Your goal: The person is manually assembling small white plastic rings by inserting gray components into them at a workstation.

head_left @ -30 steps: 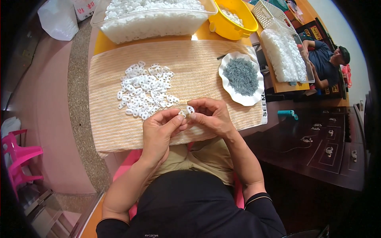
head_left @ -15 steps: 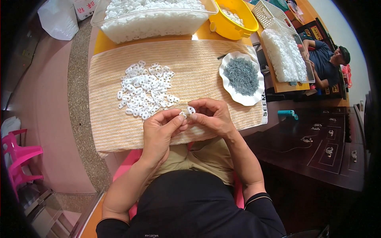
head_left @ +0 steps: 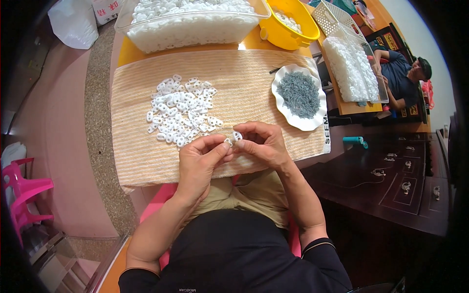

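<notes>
Head view: a small white plastic piece (head_left: 238,135) is pinched in the right hand (head_left: 261,145) fingertips, over the near edge of the striped cloth (head_left: 141,156) on the bench. Left hand (head_left: 200,161) fingers are closed on another tiny white piece (head_left: 227,142), touching the right hand. A pile of white pieces (head_left: 180,111) is seen just beyond; a white dish of grey parts (head_left: 299,95) sits to the right.

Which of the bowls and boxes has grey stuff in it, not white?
The white scalloped dish on the mat's right side holds grey bits. The clear tub, yellow bowl and right-hand clear box all hold white pieces.
</notes>
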Demonstrator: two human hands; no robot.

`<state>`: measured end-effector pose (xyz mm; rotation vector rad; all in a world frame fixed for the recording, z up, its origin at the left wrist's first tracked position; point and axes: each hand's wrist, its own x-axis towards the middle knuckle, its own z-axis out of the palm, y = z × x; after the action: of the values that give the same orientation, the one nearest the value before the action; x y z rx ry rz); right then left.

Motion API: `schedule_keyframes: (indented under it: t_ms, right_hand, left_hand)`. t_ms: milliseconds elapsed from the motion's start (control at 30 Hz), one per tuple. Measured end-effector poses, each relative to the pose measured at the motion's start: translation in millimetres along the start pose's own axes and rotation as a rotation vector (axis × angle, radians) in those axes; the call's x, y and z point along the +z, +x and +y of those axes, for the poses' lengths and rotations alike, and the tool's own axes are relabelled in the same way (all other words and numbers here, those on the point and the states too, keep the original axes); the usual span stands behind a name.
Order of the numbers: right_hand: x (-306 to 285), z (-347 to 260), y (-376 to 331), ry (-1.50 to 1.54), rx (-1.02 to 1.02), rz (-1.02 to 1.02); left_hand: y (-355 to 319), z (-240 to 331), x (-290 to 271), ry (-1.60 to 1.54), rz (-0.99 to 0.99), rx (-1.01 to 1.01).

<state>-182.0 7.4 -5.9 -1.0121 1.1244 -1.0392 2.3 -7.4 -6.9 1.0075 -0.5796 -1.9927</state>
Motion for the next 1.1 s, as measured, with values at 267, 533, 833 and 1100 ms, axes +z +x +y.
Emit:
schedule_keyframes:
  t_ms: [267,533,833,1100]
  right_hand:
    - [-1.1,7.4,0.5,0.025,-0.026,-0.029]
    - [1.2,3.9,0.0,-0.016,0.011,-0.024]
    - [3.3,5.2,-1.0,-0.027,-0.005,-0.023]
    - [3.5,1.5,-2.3,0.024,0.016,-0.031]
  left_hand:
    - [0.2,-1.2,-0.3,0.007,0.003,0.002]
    - [0.0,-1.3,-1.5,0.000,0.001,0.004]
    - [0.5,-3.4,-1.4,-0.015,-0.007,0.004]
    - [0.6,-4.0,-1.0,-0.041,-0.025,-0.015]
